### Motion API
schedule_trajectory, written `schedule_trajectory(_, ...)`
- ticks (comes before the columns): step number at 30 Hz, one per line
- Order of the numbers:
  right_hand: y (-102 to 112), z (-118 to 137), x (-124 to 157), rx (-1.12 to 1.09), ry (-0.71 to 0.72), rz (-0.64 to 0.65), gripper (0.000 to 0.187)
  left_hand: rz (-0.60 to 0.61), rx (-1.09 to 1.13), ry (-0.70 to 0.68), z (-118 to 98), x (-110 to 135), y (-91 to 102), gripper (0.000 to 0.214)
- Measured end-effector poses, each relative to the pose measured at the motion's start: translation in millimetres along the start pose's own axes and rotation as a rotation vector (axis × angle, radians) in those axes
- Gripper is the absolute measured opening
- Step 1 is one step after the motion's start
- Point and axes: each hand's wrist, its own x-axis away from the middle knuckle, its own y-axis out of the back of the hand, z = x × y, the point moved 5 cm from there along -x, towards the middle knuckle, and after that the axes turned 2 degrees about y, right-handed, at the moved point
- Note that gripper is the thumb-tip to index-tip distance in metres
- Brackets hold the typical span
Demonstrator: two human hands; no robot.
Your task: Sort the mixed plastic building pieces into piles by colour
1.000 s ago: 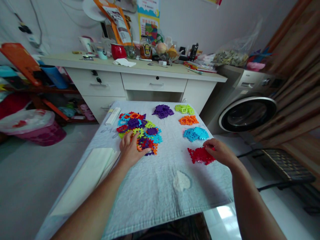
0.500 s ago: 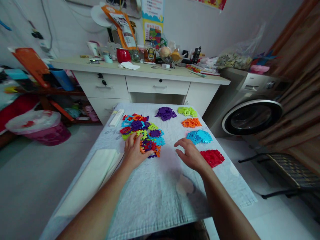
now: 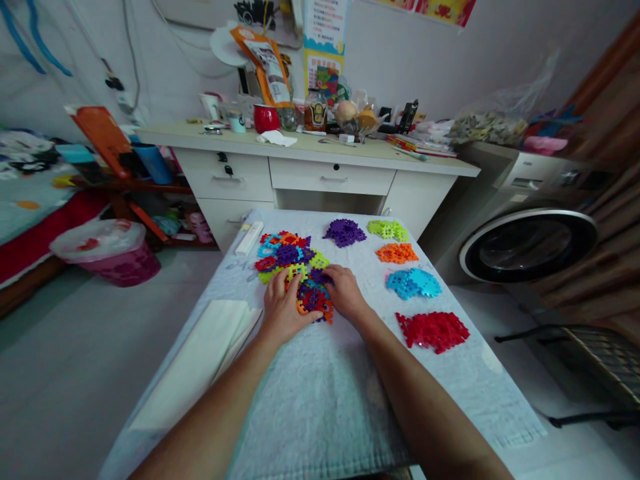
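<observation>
A mixed pile of interlocking plastic building pieces in several colours lies left of the middle of the cloth-covered table. My left hand rests on its near side, fingers and thumb spread, with a lime green piece by the fingertips. At the pile's right edge, my right hand has its fingers curled on a purple piece; the thumb is partly hidden. Single-colour heaps lie to the right: purple, lime green, orange, light blue and red.
A folded white cloth and a long white box lie along the table's left side. Behind stands a cluttered white desk. A washing machine is at the right, a pink bin at the left.
My right hand has moved left from beside the blue and red heaps to the mixed pile, onto a purple piece. My left hand stays at the pile. The view has shifted slightly.
</observation>
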Motion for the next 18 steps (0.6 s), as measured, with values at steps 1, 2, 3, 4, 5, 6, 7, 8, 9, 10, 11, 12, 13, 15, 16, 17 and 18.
schedule_trajectory(1,1,2,2,0.001,0.011,-0.006,0.034,0.000,-0.001,-0.004,0,0,-0.2,0.092)
schedule_trajectory(2,3,4,3,-0.002,0.026,-0.008,0.032,0.000,0.000,-0.004,0,0,-0.4,0.092)
schedule_trajectory(3,5,6,3,-0.009,0.043,-0.006,0.029,0.000,0.003,-0.003,0,0,-0.6,0.093)
schedule_trajectory(4,8,7,2,-0.021,0.064,-0.002,0.027,0.001,0.007,-0.001,1,0,-0.8,0.093)
schedule_trajectory(5,11,8,1,-0.038,0.083,-0.002,0.025,0.003,0.009,0.002,1,0,-0.9,0.093)
schedule_trajectory(6,14,6,-2,-0.062,0.095,-0.010,0.024,0.005,0.010,0.007,1,0,-1.0,0.094)
schedule_trajectory(7,18,3,-5,-0.089,0.096,-0.028,0.022,0.007,0.010,0.012,1,0,-0.9,0.093)
schedule_trajectory(8,22,-1,-9,-0.119,0.085,-0.049,0.020,0.009,0.008,0.016,1,1,-0.7,0.093)
schedule_trajectory(9,25,-8,-14,-0.153,0.060,-0.069,0.018,0.011,0.006,0.021,0,1,-0.5,0.093)
schedule_trajectory(10,28,-16,-20,-0.194,0.019,-0.086,0.015,0.012,0.004,0.026,0,1,-0.1,0.092)
schedule_trajectory(11,30,-26,-26,-0.246,-0.042,-0.107,0.013,0.013,0.003,0.029,0,1,0.2,0.092)
schedule_trajectory(12,32,-36,-33,-0.308,-0.118,-0.131,0.010,0.015,0.003,0.031,0,1,0.5,0.091)
schedule_trajectory(13,34,-47,-39,-0.381,-0.204,-0.164,0.008,0.018,0.004,0.033,0,1,0.6,0.091)
schedule_trajectory(15,36,-67,-50,-0.550,-0.399,-0.273,0.012,0.023,0.009,0.035,1,1,0.7,0.090)
schedule_trajectory(16,37,-77,-54,-0.634,-0.493,-0.339,0.017,0.025,0.011,0.035,1,1,0.6,0.089)
schedule_trajectory(17,37,-84,-58,-0.707,-0.573,-0.401,0.020,0.026,0.012,0.035,2,1,0.4,0.089)
schedule_trajectory(18,37,-91,-62,-0.765,-0.636,-0.452,0.022,0.027,0.012,0.035,2,1,0.2,0.089)
